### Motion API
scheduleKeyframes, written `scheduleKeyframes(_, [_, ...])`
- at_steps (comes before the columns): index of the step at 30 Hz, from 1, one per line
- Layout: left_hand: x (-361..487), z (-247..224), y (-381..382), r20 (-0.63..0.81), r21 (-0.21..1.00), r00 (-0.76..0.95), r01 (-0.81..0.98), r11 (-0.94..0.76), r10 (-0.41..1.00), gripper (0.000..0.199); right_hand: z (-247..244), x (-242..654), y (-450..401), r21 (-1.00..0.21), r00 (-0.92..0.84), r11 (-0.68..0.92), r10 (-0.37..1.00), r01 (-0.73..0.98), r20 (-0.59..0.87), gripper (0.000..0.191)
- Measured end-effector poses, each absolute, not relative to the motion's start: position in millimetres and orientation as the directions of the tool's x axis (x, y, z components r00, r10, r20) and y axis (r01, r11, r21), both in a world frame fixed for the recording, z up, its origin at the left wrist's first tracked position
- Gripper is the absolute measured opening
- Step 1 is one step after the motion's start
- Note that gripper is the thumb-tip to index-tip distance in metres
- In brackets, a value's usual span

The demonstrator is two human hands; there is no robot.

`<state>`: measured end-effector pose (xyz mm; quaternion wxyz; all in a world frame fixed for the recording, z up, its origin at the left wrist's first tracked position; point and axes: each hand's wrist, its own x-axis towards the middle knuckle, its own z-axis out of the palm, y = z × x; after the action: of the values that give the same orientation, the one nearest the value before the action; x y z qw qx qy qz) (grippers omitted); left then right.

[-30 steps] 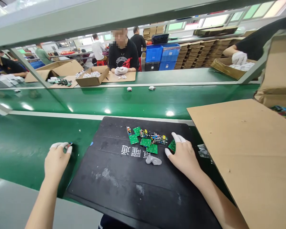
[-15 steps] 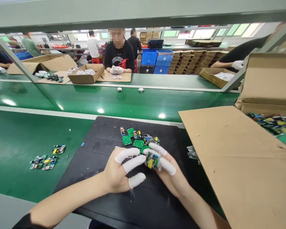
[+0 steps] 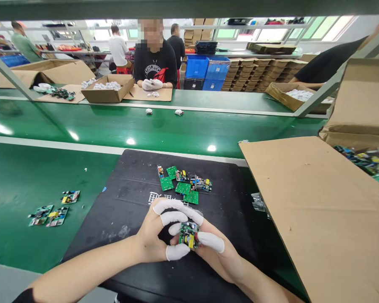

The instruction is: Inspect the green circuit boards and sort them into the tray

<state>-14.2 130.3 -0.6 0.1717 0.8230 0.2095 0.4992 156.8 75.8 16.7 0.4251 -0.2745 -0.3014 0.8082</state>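
Note:
A small green circuit board [image 3: 187, 236] with a yellow part and other components facing up is held between both hands over a black mat [image 3: 135, 248]. My left hand [image 3: 154, 231], in white finger cots, has its thumb on the board's lower left edge and its fingers curved over the far side. From the right, my right hand [image 3: 222, 252] grips the same board, its white-capped thumb along the right edge. Its other fingers are partly hidden behind the board. Just beyond lie several more circuit boards [image 3: 183, 188], some green side up, others showing components.
Three circuit boards [image 3: 57, 216] or so lie on the green bench at left. A cardboard sheet [image 3: 316, 210] slopes at right, beside a box of boards [image 3: 366, 160]. Two white pieces [image 3: 179, 112] rest on the green belt. Across it, a co-worker's gloved hands [image 3: 152, 84] are near cardboard.
My left hand has closed in, its thumb and fingers now around the board. The board has moved slightly left and nearer, tilting its component side into view. The camera view has shifted a little.

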Motion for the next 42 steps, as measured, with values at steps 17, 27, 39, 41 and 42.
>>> scheduleKeyframes(17, [-20.1, -1.6, 134.0, 0.846, 0.265, 0.402, 0.252, -0.931, 0.35, 0.042, 14.4, 161.8, 70.4, -0.997, -0.365, 0.057, 0.93, 0.056, 0.033, 0.058])
scheduleKeyframes(27, [-18.8, -5.6, 132.4, 0.801, 0.309, 0.467, 0.211, -0.927, 0.373, 0.04, 2.5, 160.0, 72.4, -0.997, -0.374, -0.078, 0.925, -0.022, -0.064, 0.064])
scheduleKeyframes(39, [-22.3, -2.8, 125.9, 0.84, 0.055, 0.506, 0.278, -0.959, 0.195, 0.018, 2.9, 160.2, 75.3, -0.993, -0.336, -0.097, 0.935, 0.066, -0.114, 0.051])
scheduleKeyframes(41, [-21.5, -2.0, 124.8, 0.835, 0.055, 0.514, 0.277, -0.959, 0.196, 0.02, 5.9, 159.5, 77.3, -0.993, -0.361, -0.12, 0.925, 0.016, -0.118, 0.05])
scheduleKeyframes(42, [-21.0, -1.5, 124.4, 0.832, 0.059, 0.518, 0.277, -0.959, 0.201, 0.021, 7.2, 159.5, 77.9, -0.992, -0.371, -0.125, 0.921, 0.0, -0.116, 0.049])
